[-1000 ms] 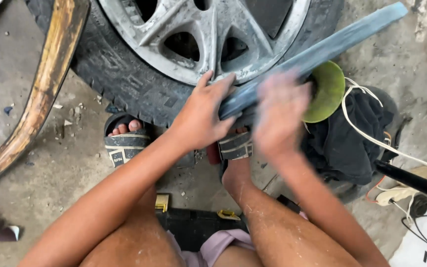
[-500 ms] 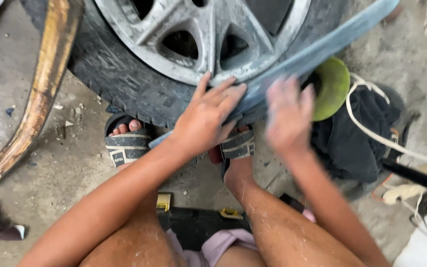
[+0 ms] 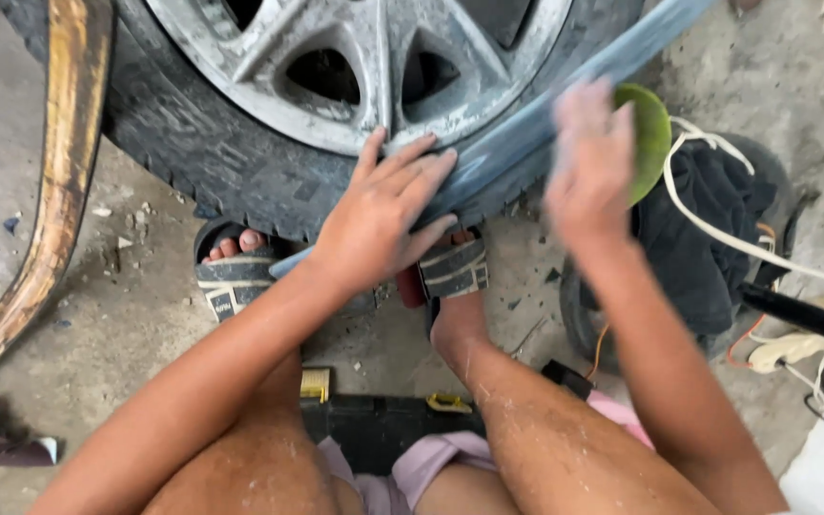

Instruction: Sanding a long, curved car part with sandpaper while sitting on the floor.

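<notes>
A long grey-blue strip [image 3: 565,95] lies slanted across a car tyre [image 3: 212,162] with a dusty silver alloy rim [image 3: 374,67]. My left hand [image 3: 383,215] lies flat on the strip's lower part, fingers spread, pressing it against the tyre. My right hand [image 3: 588,162] is blurred over the strip further up, fingers together on its surface; whether it holds anything under the palm I cannot tell. My sandalled feet [image 3: 236,272] rest on the concrete below the tyre.
A curved brown-yellow panel [image 3: 50,181] lies at the left. A green round dish [image 3: 648,133], dark cloth [image 3: 708,238], a white cord [image 3: 746,243] and a black handle [image 3: 803,315] sit at the right. A black case [image 3: 383,429] is under my legs.
My right hand has slid up along the strip, from near the left hand towards the upper right. The left hand stays pressed on the strip.
</notes>
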